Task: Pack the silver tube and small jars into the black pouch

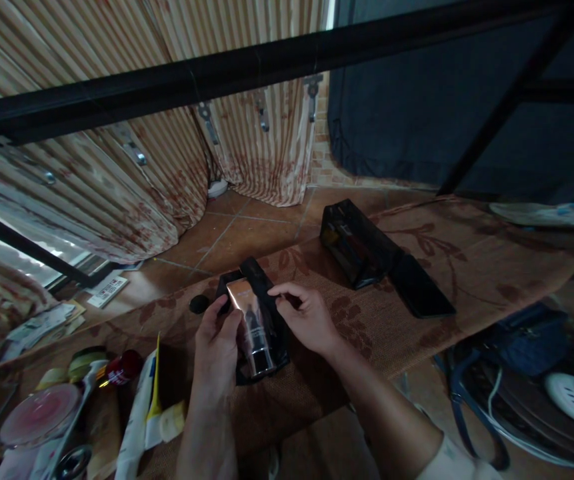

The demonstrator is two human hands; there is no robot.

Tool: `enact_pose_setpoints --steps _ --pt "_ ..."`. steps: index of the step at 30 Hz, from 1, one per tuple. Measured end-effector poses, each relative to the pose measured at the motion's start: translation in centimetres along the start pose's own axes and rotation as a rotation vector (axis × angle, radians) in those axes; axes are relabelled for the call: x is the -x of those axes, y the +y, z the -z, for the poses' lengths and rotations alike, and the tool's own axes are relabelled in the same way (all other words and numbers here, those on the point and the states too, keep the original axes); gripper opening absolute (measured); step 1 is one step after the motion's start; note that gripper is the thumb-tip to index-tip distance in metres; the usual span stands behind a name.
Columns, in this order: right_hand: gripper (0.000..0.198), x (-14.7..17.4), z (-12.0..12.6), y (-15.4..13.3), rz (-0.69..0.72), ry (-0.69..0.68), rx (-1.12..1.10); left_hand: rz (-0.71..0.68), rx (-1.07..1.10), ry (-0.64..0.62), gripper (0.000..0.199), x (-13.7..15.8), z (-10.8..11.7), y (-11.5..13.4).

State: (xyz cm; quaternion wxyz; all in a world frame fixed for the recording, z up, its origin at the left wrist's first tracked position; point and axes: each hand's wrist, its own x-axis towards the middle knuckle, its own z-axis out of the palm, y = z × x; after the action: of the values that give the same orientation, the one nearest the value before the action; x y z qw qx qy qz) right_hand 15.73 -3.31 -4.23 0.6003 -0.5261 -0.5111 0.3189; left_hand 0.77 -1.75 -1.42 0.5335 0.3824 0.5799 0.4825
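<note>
A shiny bronze cosmetic tube (248,313) with a dark glossy cap lies on an opened black pouch (279,340) on the brown cloth. My left hand (219,340) is closed on the pouch's left side, its thumb against the tube's edge. On the other side, my right hand (309,319) pinches the pouch's upper right edge between thumb and index finger. A small round black object (198,305) sits just left of the pouch. Farther right stands a glossy black box (349,243), with a flat black panel (421,287) at its near right end.
Jars and tubes crowd the left, including a pink-lidded jar (41,413), a dark red bottle (124,367) and a yellow-and-white tube (155,393). A black metal bar (167,83) with hooks crosses above. A blue bag (531,340) lies below the right edge.
</note>
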Motion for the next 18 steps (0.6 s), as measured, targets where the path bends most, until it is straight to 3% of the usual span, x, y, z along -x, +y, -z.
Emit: enact_pose_setpoints --steps 6,11,18 --pt "0.019 0.0 -0.2 0.0 0.002 -0.004 0.006 -0.078 -0.125 0.014 0.063 -0.4 0.0 -0.7" --pt "0.018 0.0 -0.1 0.1 0.002 -0.008 0.002 -0.073 -0.097 -0.021 0.065 -0.1 0.1 -0.2" --pt "0.019 0.1 -0.1 0.0 0.001 0.006 -0.011 -0.02 -0.051 -0.427 0.087 0.4 1.9 0.7"
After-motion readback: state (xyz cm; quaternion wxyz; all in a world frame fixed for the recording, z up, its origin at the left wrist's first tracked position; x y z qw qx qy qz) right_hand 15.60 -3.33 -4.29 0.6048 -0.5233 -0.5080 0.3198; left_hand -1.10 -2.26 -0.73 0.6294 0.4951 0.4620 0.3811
